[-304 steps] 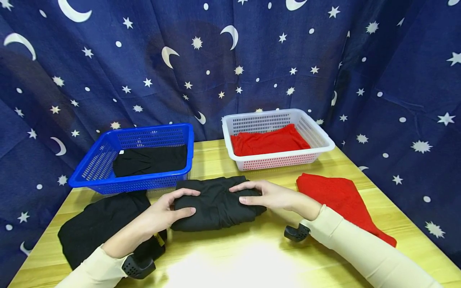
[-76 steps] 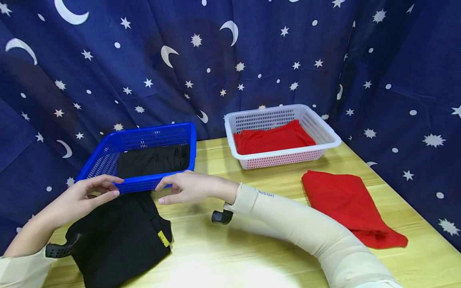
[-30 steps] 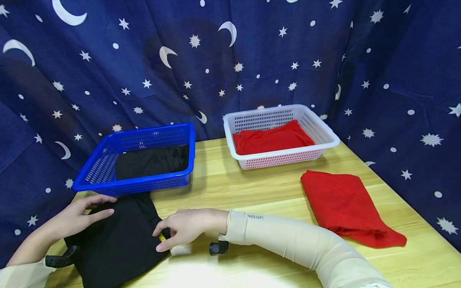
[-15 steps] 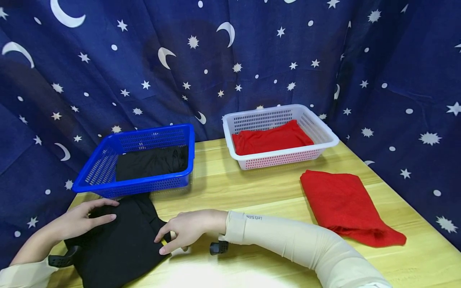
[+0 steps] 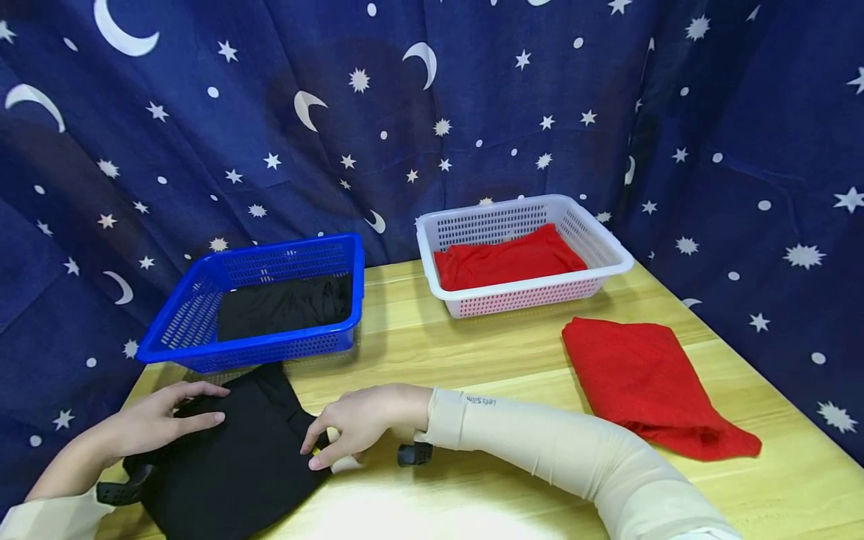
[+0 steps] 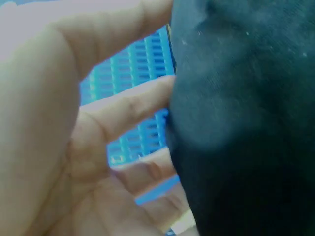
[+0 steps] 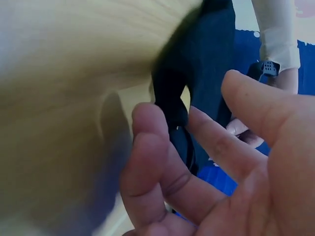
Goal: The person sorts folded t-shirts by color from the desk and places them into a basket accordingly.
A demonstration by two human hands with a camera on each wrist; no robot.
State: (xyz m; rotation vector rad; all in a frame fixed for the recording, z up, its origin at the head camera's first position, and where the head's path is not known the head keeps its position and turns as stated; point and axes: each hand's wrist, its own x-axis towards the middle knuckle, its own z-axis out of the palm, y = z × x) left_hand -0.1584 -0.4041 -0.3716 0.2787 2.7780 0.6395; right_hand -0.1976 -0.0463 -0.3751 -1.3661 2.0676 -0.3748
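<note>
A folded black garment (image 5: 236, 457) lies at the near left of the table in the head view. My left hand (image 5: 148, 420) holds its left edge, index finger and thumb over the cloth; in the left wrist view the black cloth (image 6: 246, 108) hides the fingertips. My right hand (image 5: 361, 420) pinches the garment's right edge, where a bit of yellow label shows between thumb and index finger. The right wrist view has the thumb (image 7: 251, 98) on one side of the cloth and the index finger on the other.
Just beyond the garment stands a blue basket (image 5: 246, 349) holding folded black cloth (image 5: 286, 304). A white basket (image 5: 540, 296) with red cloth (image 5: 513, 259) is at the back right. Folded red cloth (image 5: 655, 386) lies on the right. A star-patterned curtain (image 5: 378, 112) hangs behind.
Earlier, both hands held a black bundle, which has since gone into the blue basket. They then came down onto the second black garment, and its right edge has just shifted slightly right.
</note>
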